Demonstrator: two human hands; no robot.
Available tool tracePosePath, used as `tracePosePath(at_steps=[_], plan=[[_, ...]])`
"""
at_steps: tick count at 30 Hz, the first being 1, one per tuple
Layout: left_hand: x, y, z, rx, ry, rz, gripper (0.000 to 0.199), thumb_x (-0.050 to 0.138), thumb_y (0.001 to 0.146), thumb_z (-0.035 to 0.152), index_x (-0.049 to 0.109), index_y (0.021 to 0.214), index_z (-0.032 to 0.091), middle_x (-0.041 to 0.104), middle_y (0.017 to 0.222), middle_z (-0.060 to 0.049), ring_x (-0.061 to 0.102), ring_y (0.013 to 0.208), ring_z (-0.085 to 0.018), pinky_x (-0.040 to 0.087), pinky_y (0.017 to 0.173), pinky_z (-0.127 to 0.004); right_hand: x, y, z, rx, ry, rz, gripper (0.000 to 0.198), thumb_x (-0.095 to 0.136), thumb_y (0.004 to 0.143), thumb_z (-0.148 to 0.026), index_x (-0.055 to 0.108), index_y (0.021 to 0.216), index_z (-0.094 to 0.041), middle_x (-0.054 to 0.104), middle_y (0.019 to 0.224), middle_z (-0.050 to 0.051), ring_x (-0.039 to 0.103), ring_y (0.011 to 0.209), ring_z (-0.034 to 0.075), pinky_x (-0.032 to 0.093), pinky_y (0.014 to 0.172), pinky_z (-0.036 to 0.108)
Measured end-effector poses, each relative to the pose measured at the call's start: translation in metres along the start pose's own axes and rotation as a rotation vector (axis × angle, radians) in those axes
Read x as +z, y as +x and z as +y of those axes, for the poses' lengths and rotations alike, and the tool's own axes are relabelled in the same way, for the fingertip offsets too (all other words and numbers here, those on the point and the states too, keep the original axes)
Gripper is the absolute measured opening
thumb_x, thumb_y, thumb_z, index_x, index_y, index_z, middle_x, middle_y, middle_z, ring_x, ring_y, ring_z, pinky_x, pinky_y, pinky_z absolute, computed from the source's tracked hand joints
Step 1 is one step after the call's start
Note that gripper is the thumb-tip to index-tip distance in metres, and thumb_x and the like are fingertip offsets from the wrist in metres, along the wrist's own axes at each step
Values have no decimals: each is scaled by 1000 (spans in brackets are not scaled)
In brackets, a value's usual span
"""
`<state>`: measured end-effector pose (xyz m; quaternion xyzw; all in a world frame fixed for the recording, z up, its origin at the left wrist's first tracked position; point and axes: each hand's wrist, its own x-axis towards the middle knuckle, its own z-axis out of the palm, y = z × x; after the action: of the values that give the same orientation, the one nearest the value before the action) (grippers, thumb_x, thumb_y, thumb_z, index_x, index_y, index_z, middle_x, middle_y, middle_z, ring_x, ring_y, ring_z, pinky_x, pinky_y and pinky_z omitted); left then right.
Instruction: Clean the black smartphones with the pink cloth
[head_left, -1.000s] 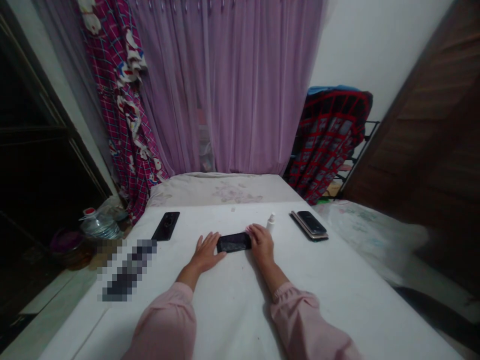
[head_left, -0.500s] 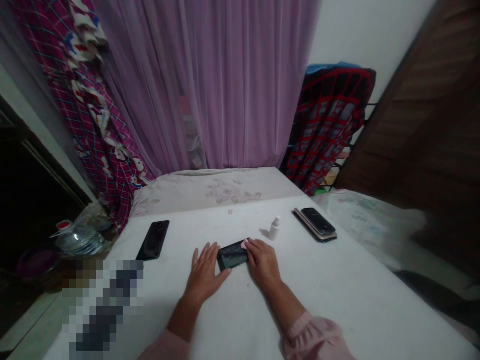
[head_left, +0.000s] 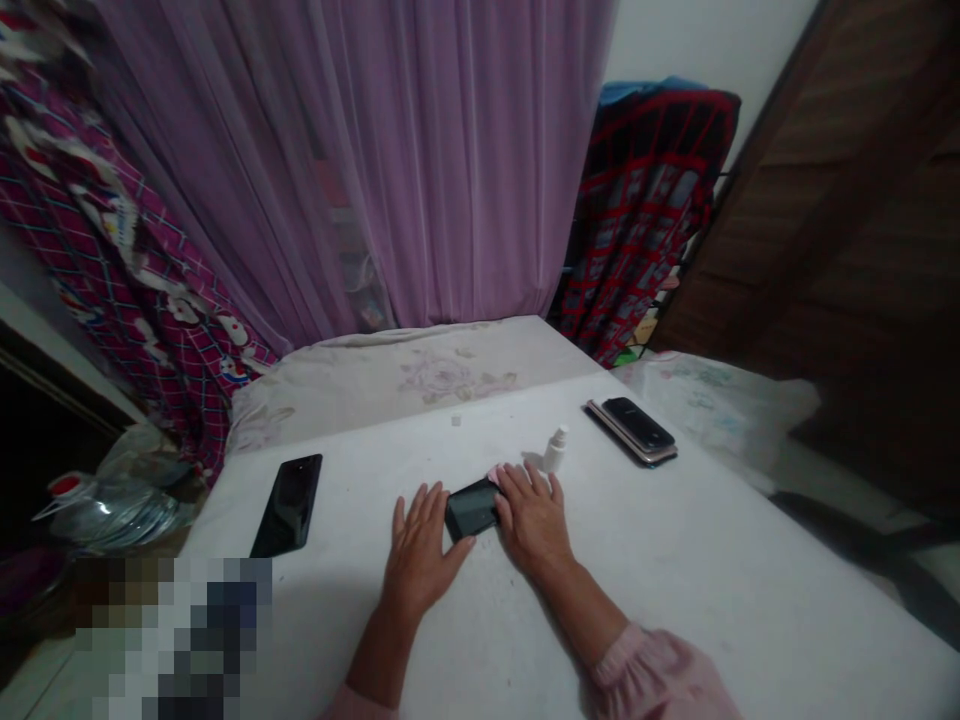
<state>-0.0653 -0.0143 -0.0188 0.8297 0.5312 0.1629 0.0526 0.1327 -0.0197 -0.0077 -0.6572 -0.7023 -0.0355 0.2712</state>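
A dark smartphone [head_left: 471, 509] lies flat on the white tabletop [head_left: 675, 580], slightly slanted. My left hand [head_left: 420, 555] grips its left end, thumb along the near edge and fingers at the far left corner. Over the right end of the phone lies my right hand [head_left: 534, 522], palm down. Beneath its fingertips a bit of pink cloth [head_left: 493, 475] peeks out at the far edge; the rest of the cloth is hidden. Just beyond the right hand stands a small white spray bottle [head_left: 555, 453], upright and untouched.
Another dark phone [head_left: 289, 508] lies at the left of the table. At the right, several phones are stacked [head_left: 637, 428]. A large water bottle with a red cap [head_left: 105, 510] stands off the left edge. Purple curtains [head_left: 450, 160] hang behind the table.
My right hand has shifted on the phone, covering more of its right end, with the fingers more spread. The left hand keeps its hold. The whole view has tilted slightly.
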Motion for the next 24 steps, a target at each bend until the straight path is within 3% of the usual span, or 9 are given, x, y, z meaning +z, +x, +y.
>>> tracePosePath(at_steps=[6,10,15,21,24], plan=[[1,-1,-3,20,9,21,64,53,88,47,37,143,19,42,147,-13,34,138,-31,17,115,-56,-8,2,-18,-246,97,-182,46,45,94,-33,46,140,-28,52,140,5,34,137,28,17,112,55],[2,-2,-2,31,19,60,63,53,88,47,38,143,20,44,146,-12,37,137,-31,18,115,-55,-3,2,-14,-120,63,-115,43,43,94,-32,49,136,-31,56,137,5,35,136,31,17,110,60],[0,-4,-1,33,33,81,60,52,88,48,42,139,19,46,145,-12,38,136,-31,19,116,-54,6,2,-3,-11,22,-47,46,43,93,-30,47,139,-23,52,140,10,34,135,36,18,107,64],[-4,-6,4,30,47,71,61,52,88,50,44,139,18,47,144,-13,39,135,-31,22,115,-53,-3,-1,-9,-290,118,-211,48,47,92,-34,45,140,-31,48,144,5,34,136,33,20,109,60],[-7,-7,8,22,54,50,60,52,88,50,45,138,17,47,143,-14,39,136,-31,24,114,-53,-5,-1,-4,-224,97,-174,43,45,93,-32,49,136,-32,52,140,5,35,134,34,18,107,64]])
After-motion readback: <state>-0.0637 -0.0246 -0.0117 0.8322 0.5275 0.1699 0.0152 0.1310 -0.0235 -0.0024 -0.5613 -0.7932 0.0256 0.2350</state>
